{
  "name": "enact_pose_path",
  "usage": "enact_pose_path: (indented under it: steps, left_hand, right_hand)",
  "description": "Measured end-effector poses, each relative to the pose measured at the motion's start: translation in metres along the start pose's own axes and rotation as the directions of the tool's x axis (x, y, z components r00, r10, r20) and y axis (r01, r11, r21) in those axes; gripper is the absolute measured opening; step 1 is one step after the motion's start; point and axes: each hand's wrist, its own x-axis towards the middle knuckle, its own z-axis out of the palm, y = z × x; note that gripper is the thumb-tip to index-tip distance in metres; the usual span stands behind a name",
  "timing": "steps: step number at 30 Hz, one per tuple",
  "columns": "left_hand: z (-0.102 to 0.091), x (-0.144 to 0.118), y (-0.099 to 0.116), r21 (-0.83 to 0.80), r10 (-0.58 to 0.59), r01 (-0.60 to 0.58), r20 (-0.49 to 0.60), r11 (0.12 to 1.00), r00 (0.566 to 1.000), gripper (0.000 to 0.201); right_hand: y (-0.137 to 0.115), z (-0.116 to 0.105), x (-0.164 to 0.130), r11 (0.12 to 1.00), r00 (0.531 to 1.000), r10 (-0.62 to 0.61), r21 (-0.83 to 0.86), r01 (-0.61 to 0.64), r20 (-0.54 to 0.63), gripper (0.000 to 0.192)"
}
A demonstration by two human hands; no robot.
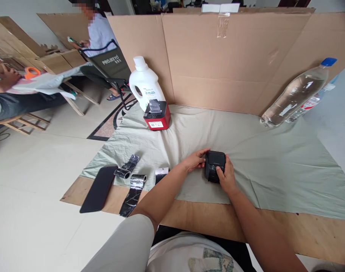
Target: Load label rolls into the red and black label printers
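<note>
Holding a black, box-shaped, round-cornered device [216,158] at the cloth-covered tabletop [201,213], between left hand [195,160] steadying its left edge and right hand [227,177] wrapping its right side more fully, long axis pointing away from the body.

Wood tbl [317,234], grey-green cloth [286,166] on top, 3 blk rolls [137,182], blk slab [98,189], red-blk box [158,117], 3 btls [297,94]

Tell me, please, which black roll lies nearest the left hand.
The rightmost roll, partly hidden by the left forearm; the other two rolls lie farther from the left hand.
</note>
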Motion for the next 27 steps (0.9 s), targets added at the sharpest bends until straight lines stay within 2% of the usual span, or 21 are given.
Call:
enact_pose_path:
  steps: [3, 9, 15, 18, 22, 27]
  left_hand:
    - [-0.004, -0.001, -0.001, -0.005, 0.028, -0.028, 0.019, 1.000, 0.999, 0.075]
    - [-0.006, -0.005, 0.005, -0.088, -0.011, 0.018, 0.085, 0.996, 0.996, 0.076]
    - [0.003, -0.003, 0.007, 0.042, -0.026, 0.028, -0.050, 0.999, 0.998, 0.080]
    - [0.006, -0.004, 0.008, 0.085, -0.036, 0.042, -0.071, 0.995, 0.997, 0.080]
    - [0.006, -0.006, 0.009, 0.066, -0.023, 0.028, -0.069, 0.997, 0.997, 0.082]
    - [0.006, -0.007, 0.008, 0.056, -0.020, 0.024, -0.075, 0.998, 0.997, 0.081]
  right_hand:
    - [-0.001, 0.000, 0.000, 1.000, 1.000, -0.007, -0.003, 0.007, -0.001, 0.070]
    - [-0.003, 0.000, 0.000, 1.000, 1.000, 0.004, -0.005, -0.004, -0.004, 0.070]
    - [-0.005, -0.001, 0.000, 1.000, 1.000, 0.025, 0.017, -0.025, 0.013, 0.070]
    - [-0.007, -0.002, 0.000, 0.997, 0.999, 0.051, 0.065, -0.052, 0.005, 0.070]
    - [-0.009, -0.002, 0.004, 0.956, 0.981, 0.193, 0.229, -0.184, -0.019, 0.070]
    - [-0.014, -0.004, 0.019, 0.826, 0.912, 0.411, 0.418, -0.378, 0.012, 0.060]
